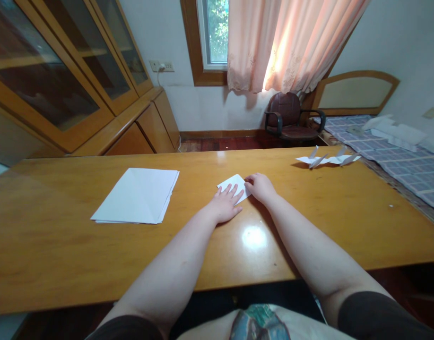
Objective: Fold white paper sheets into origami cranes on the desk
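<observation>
A small folded white paper [234,183] lies on the wooden table [61,236] in front of me. My left hand [227,203] rests flat on its near edge with the fingers stretched out. My right hand [260,186] presses on the paper's right edge, its fingers curled down against the sheet. Neither hand lifts the paper off the table.
A stack of white sheets [139,196] lies on the table's left. Folded paper cranes [326,159] sit at the far right edge. Beyond the table stand a dark red chair [291,120], a wooden cabinet [78,85] and a bed [397,151] with white items.
</observation>
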Demonstrator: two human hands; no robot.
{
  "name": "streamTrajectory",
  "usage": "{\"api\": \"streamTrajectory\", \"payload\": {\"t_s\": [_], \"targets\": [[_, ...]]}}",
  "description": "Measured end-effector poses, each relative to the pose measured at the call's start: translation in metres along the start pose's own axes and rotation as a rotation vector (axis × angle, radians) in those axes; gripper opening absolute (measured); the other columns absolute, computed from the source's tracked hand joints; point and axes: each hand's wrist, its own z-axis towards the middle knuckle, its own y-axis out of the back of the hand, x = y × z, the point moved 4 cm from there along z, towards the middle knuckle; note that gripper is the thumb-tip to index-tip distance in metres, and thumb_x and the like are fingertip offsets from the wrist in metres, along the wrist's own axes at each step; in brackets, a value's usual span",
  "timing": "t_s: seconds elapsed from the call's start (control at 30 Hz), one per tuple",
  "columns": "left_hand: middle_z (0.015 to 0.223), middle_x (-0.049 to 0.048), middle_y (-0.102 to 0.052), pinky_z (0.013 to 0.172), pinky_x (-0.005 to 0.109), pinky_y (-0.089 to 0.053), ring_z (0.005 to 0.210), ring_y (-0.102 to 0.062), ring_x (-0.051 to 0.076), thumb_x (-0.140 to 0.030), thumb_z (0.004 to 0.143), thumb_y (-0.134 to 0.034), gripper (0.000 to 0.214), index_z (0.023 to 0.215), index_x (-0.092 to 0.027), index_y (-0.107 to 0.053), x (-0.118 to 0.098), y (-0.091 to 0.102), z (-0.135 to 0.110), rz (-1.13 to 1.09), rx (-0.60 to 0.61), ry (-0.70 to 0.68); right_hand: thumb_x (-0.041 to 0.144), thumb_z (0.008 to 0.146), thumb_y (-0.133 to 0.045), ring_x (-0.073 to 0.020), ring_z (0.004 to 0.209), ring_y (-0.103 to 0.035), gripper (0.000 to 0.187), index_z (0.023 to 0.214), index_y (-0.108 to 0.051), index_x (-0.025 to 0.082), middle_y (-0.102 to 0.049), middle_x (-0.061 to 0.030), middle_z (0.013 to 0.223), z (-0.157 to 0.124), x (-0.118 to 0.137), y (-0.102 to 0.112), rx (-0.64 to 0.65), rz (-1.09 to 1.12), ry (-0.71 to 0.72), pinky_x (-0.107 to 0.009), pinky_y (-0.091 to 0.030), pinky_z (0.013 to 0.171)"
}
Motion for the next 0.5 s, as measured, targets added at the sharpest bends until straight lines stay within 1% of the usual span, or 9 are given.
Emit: {"api": "streamTrajectory", "payload": {"t_s": [0.03, 0.1, 0.13, 0.17, 0.2, 0.27, 0.33, 0.4, 0.5], "targets": [[0.157, 0.0068, -0.013, 0.113, 0.054, -0.009, 0.144, -0.010, 0.029, -0.052, 0.091, -0.036, 0.063, 0.148, -0.028, -0.024, -0.003, 0.003, -0.001, -0.007, -0.006, -0.022, 0.030, 0.083, -0.053, -0.0207, 0.093, -0.060, 0.027, 0.098, -0.071, 0.017, -0.068, -0.0105, 0.101, 0.000, 0.000, -0.001, 0.010, 0.011, -0.005, -0.029, -0.042, 0.084], [0.155, 0.0052, -0.025, 0.113, 0.050, -0.017, 0.141, -0.022, 0.028, -0.051, 0.092, -0.037, 0.055, 0.143, -0.030, -0.036, -0.010, 0.009, -0.003, -0.029, -0.043, -0.083, 0.033, 0.082, -0.055, -0.0193, 0.086, -0.061, 0.026, 0.095, -0.071, 0.016, -0.069, -0.0097, 0.096, 0.001, -0.001, -0.005, 0.048, 0.060, -0.052, -0.027, -0.043, 0.076], [0.152, 0.0046, -0.032, 0.111, 0.048, -0.022, 0.138, -0.030, 0.027, -0.049, 0.092, -0.037, 0.051, 0.139, -0.030, -0.042, -0.012, 0.012, -0.004, -0.042, -0.079, -0.095, 0.033, 0.080, -0.057, -0.0182, 0.081, -0.061, 0.025, 0.093, -0.071, 0.016, -0.069, -0.0084, 0.093, 0.001, -0.003, -0.007, 0.066, 0.090, -0.082, -0.026, -0.043, 0.072], [0.149, 0.0049, -0.037, 0.109, 0.046, -0.027, 0.134, -0.035, 0.027, -0.047, 0.092, -0.039, 0.048, 0.137, -0.029, -0.045, -0.013, 0.015, -0.004, -0.054, -0.130, -0.076, 0.032, 0.078, -0.059, -0.0170, 0.077, -0.060, 0.022, 0.090, -0.070, 0.017, -0.070, -0.0067, 0.088, 0.001, -0.005, -0.009, 0.079, 0.121, -0.108, -0.025, -0.042, 0.068], [0.147, 0.0061, -0.040, 0.108, 0.045, -0.030, 0.131, -0.039, 0.027, -0.045, 0.091, -0.042, 0.048, 0.136, -0.028, -0.046, -0.011, 0.018, -0.004, -0.068, -0.195, -0.029, 0.031, 0.076, -0.062, -0.0158, 0.072, -0.059, 0.019, 0.087, -0.070, 0.017, -0.069, -0.0049, 0.083, 0.001, -0.006, -0.010, 0.084, 0.151, -0.124, -0.024, -0.041, 0.064], [0.145, 0.0103, -0.043, 0.106, 0.046, -0.032, 0.129, -0.041, 0.029, -0.040, 0.088, -0.050, 0.053, 0.138, -0.021, -0.044, -0.001, 0.022, -0.002, -0.119, -0.347, 0.121, 0.029, 0.074, -0.063, -0.0137, 0.066, -0.057, 0.015, 0.081, -0.067, 0.017, -0.067, -0.0021, 0.075, -0.001, -0.006, -0.009, 0.062, 0.216, -0.122, -0.023, -0.039, 0.060], [0.139, 0.0133, -0.049, 0.105, 0.042, -0.034, 0.125, -0.045, 0.029, -0.035, 0.086, -0.054, 0.054, 0.136, -0.015, -0.046, 0.012, 0.023, 0.000, -0.247, -0.472, 0.244, 0.028, 0.075, -0.063, -0.0123, 0.063, -0.055, 0.013, 0.079, -0.065, 0.016, -0.066, -0.0010, 0.071, -0.003, -0.003, -0.006, 0.024, 0.294, -0.089, -0.022, -0.037, 0.057], [0.128, 0.0138, -0.058, 0.099, 0.035, -0.042, 0.116, -0.055, 0.024, -0.032, 0.087, -0.053, 0.049, 0.131, -0.012, -0.051, 0.025, 0.020, 0.004, -0.462, -0.503, 0.299, 0.027, 0.076, -0.062, -0.0118, 0.063, -0.054, 0.012, 0.080, -0.064, 0.016, -0.065, -0.0008, 0.071, -0.006, 0.004, -0.002, 0.011, 0.356, -0.046, -0.021, -0.037, 0.057], [0.110, 0.0100, -0.069, 0.084, 0.029, -0.050, 0.098, -0.064, 0.020, -0.028, 0.086, -0.054, 0.037, 0.119, -0.014, -0.061, 0.035, 0.015, 0.009, -0.740, -0.478, 0.284, 0.027, 0.077, -0.060, -0.0122, 0.065, -0.055, 0.011, 0.081, -0.064, 0.017, -0.066, -0.0013, 0.074, -0.011, 0.018, 0.003, 0.027, 0.361, 0.040, -0.022, -0.038, 0.058]]}}
